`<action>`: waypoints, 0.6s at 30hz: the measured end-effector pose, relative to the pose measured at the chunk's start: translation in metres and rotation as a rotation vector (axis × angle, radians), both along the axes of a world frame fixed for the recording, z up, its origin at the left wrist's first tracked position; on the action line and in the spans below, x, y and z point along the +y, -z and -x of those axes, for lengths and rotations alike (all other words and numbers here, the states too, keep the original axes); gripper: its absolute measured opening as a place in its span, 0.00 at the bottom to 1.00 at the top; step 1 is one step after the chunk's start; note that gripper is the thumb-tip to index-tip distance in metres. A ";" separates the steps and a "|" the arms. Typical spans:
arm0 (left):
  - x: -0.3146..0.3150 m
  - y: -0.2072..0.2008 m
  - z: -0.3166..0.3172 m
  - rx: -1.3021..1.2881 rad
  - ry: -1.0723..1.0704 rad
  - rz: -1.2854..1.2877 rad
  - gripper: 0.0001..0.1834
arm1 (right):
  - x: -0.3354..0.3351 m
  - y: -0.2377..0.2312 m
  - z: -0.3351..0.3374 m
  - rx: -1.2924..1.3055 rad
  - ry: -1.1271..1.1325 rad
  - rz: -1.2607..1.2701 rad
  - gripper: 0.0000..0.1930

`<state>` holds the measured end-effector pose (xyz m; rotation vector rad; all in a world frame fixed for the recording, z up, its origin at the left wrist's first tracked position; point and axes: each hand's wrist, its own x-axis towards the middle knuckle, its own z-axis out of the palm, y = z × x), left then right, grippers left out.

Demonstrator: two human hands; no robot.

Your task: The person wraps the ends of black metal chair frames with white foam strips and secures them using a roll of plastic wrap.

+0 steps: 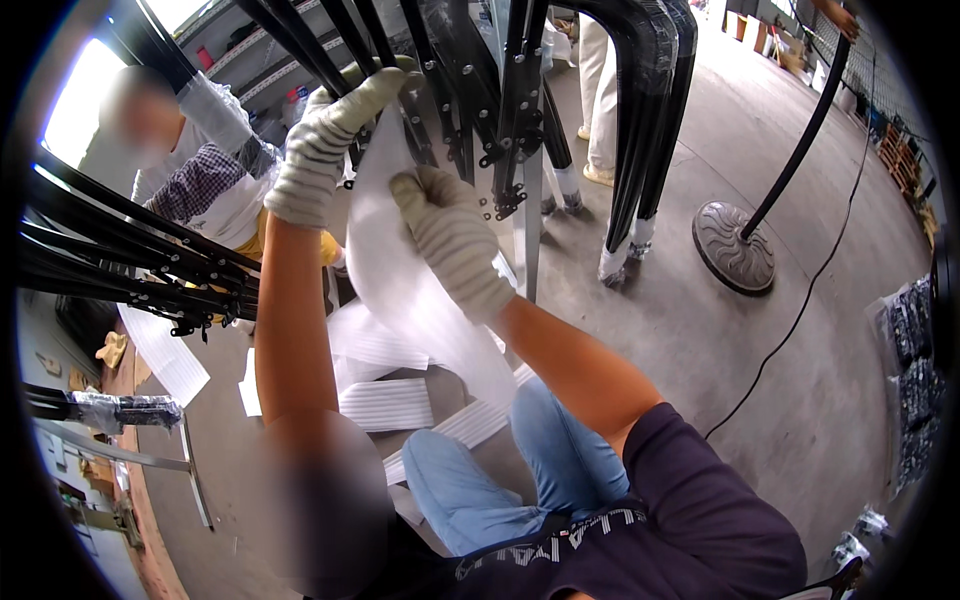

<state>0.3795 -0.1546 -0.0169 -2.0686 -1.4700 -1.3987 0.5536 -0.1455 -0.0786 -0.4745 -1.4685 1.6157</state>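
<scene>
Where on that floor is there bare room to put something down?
Bare concrete floor lies between the round stand base, its black cable and the person's right arm. Crowded: white foam sheets under the hands, and black metal frames overhead and at left.

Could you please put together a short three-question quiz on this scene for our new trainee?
1. True or false: both hands wear knit work gloves.
2. What does the right hand pinch? A) a white foam sheet B) a power cable C) a cardboard box
3. What is the left hand gripping?

Key
1. True.
2. A, the white foam sheet.
3. A black metal tube of the folded frame overhead, at the sheet's top edge.
</scene>
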 end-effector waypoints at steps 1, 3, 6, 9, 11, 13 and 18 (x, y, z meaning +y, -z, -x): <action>0.001 -0.008 -0.026 -0.361 0.195 0.135 0.16 | 0.007 -0.001 0.000 0.002 -0.048 0.068 0.14; -0.001 -0.020 -0.050 -0.653 0.253 0.344 0.16 | 0.020 -0.001 0.003 0.033 -0.103 0.210 0.14; -0.002 -0.019 -0.041 -0.526 0.017 0.497 0.15 | 0.034 0.009 0.012 0.093 -0.187 0.376 0.16; 0.020 0.023 0.072 -0.580 0.373 0.511 0.13 | 0.042 0.028 0.033 0.206 -0.282 0.379 0.14; 0.032 0.039 0.094 -0.496 0.375 0.524 0.13 | 0.048 0.035 0.037 0.243 -0.264 0.350 0.12; 0.046 0.041 0.084 -0.336 0.288 0.505 0.12 | 0.053 0.034 0.035 0.255 -0.188 0.360 0.10; 0.033 0.023 0.039 -0.547 0.471 0.669 0.11 | 0.077 0.046 0.008 0.068 -0.031 0.124 0.08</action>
